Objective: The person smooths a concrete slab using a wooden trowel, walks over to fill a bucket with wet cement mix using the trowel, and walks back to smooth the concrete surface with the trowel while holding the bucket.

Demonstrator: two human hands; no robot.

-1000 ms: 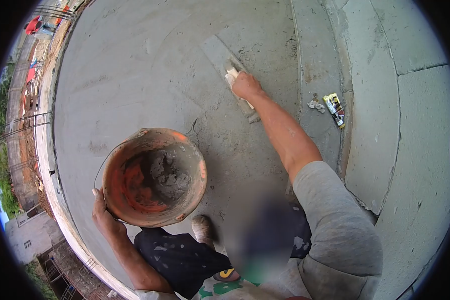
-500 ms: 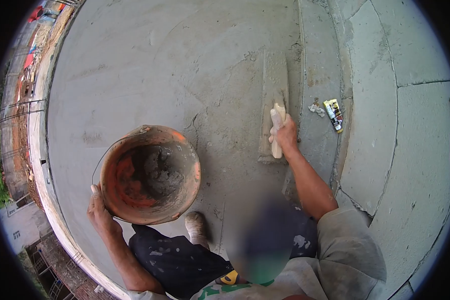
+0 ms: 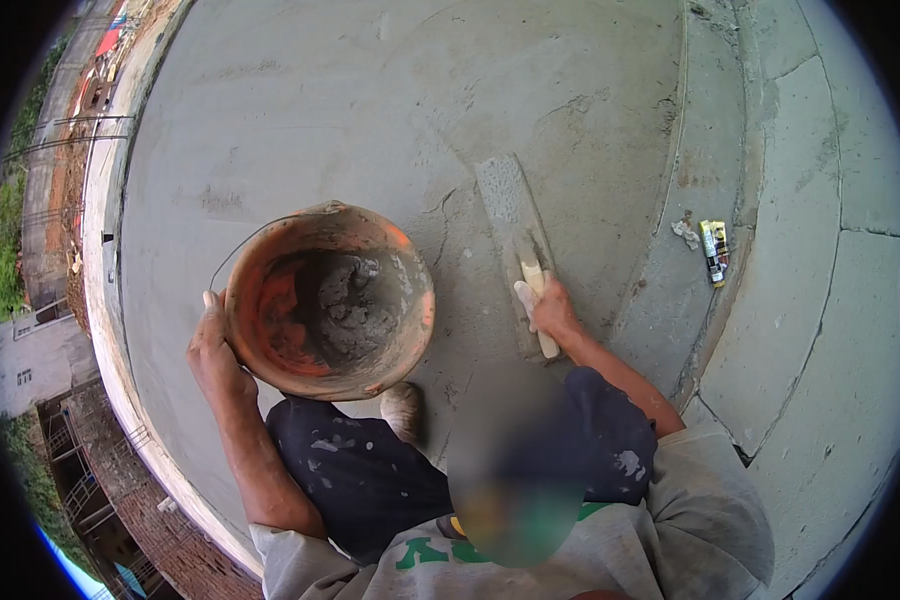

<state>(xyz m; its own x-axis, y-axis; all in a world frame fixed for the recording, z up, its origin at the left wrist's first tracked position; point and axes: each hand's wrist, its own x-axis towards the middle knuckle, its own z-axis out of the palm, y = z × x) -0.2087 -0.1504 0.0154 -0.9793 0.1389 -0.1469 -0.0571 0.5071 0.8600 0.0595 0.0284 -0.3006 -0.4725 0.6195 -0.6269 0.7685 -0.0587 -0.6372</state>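
My left hand [image 3: 217, 350] is closed on the left rim of an orange, mortar-smeared bucket [image 3: 270, 315], thumb near the wire handle. The bucket's mouth faces me, with wet grey mortar [image 3: 355, 300] in its bottom. In my right hand [image 3: 557, 312] is a long plastering float [image 3: 503, 195], gripped by its pale wooden handle. Grey mortar coats the float, looking rougher at its far end. It points forward and slightly left, to the right of the bucket, over the smoothed grey surface [image 3: 350, 120]. I cannot tell whether its face touches that surface.
A yellow and black packet [image 3: 714, 252] and a crumpled scrap [image 3: 686, 233] lie on the ledge at the right. Beyond it run large grey slabs [image 3: 780, 300] with cracked joints. A pale edge [image 3: 105, 250] borders the left, with buildings below. My shoe [image 3: 401, 410] is below the bucket.
The camera view has shifted. The float has swung from pointing straight ahead to leaning left, and is closer to the bucket. My left hand has moved the bucket forward.
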